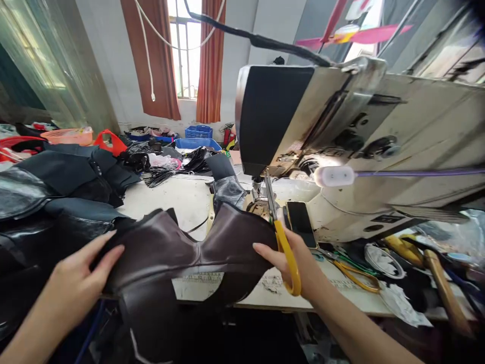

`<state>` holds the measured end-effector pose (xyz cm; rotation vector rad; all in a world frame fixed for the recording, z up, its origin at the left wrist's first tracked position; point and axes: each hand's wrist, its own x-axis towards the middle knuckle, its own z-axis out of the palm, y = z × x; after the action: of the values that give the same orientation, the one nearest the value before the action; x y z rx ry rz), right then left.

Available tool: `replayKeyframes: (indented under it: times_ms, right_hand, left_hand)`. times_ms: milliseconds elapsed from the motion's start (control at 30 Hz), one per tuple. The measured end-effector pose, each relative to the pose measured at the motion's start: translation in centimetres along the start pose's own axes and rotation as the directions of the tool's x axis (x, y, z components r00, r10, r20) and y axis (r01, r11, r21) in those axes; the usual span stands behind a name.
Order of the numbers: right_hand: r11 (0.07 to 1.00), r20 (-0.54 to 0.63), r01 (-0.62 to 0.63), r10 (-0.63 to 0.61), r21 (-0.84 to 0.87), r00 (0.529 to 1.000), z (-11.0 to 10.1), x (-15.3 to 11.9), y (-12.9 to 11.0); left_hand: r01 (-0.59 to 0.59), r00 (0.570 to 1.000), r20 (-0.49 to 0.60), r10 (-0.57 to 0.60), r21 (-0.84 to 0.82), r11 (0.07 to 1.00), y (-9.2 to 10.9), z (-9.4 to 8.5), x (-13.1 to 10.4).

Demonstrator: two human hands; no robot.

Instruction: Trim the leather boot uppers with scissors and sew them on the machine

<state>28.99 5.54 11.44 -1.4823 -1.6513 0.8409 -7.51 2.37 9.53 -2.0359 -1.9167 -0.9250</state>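
Observation:
A dark brown leather-like bustier top [197, 247] with two seamed cups hangs stretched between my hands, above the front edge of the sewing table. Its left edge is pinched between the thumb and fingers of my left hand [81, 275]. My right hand [288, 260] grips the other side with the thumb on its face; most of those fingers are hidden. Yellow-handled scissors [285, 242] also hang in my right hand, blades pointing up toward the needle area. Behind the top, a shiny black piece [227, 189] lies near the sewing machine [276, 116].
Black leather-like pieces [64, 177] are heaped at the left. A phone [301, 222] lies under the machine arm, near a small white lamp [334, 176]. Another pair of yellow scissors [356, 275] and a wooden-handled tool [447, 288] lie right. Blue baskets [199, 132] stand behind.

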Motion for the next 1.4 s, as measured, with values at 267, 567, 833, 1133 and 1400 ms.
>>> replayKeyframes:
  times_ms: [267,567,833,1133,1400]
  right_hand:
    - [0.605,0.129,-0.491,0.54,0.627,0.832,9.5,-10.4,5.9]
    - [0.689,0.148,-0.453,0.455,0.565,0.878,8.1,-7.8,5.7]
    - [0.768,0.483,-0.486,0.265,0.418,0.835,0.8,-11.5,8.0]
    - [0.345,0.998,-0.937,-0.02,0.056,0.052,1.3,-13.2,15.0]
    - [0.088,0.977,-0.989,-0.191,0.116,0.098,2.3,-13.0,16.0]
  left_hand:
    - [-0.386,0.918,0.211,0.335,0.293,0.875,13.1,5.9,2.9]
    - [-0.345,0.859,0.222,0.462,-0.415,0.842,12.1,11.7,-10.5]
    - [-0.371,0.633,0.372,0.678,-0.624,0.688,9.5,12.6,-4.0]
    - [-0.384,0.652,0.313,0.691,-0.649,0.657,9.2,13.3,-4.6]
    - [-0.544,0.686,0.188,0.703,-0.508,0.668,11.0,12.2,-5.9]
